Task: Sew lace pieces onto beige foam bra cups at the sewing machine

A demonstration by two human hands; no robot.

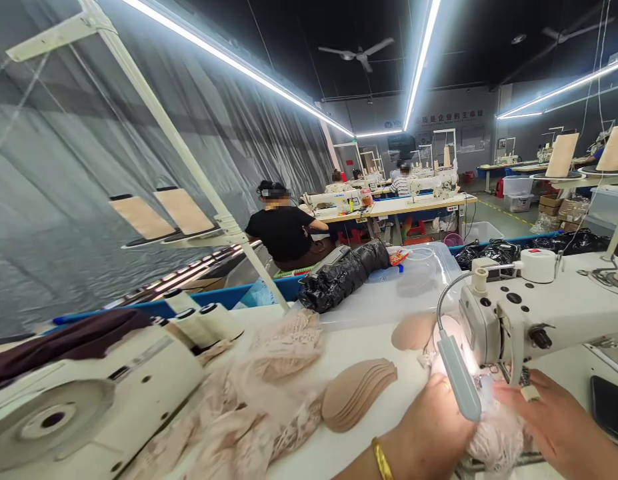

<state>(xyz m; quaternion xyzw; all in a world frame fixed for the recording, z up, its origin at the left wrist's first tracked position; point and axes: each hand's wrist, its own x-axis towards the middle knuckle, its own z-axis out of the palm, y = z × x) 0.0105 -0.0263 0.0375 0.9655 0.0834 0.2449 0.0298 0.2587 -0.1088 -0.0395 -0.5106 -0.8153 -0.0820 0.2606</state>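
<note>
A white sewing machine [549,307] stands at the right, with a grey lamp [459,377] lit beside its needle area. Under it lies pale pink lace fabric [499,437] with a light cup-shaped piece. My left hand [429,427], with a gold bangle at the wrist, presses on the fabric left of the needle; the lamp hides part of its fingers. My right hand [559,413] rests on the fabric at the right of the needle, its fingers stretched out. A fanned stack of beige pads [359,393] lies to the left, beside a heap of lace [269,380].
Another machine [93,407] and thread cones [213,323] stand at the left. Behind the table are a clear plastic bin [419,287] and a black plastic bundle [343,273]. A phone [609,403] lies at the right edge. A person [283,230] sits ahead.
</note>
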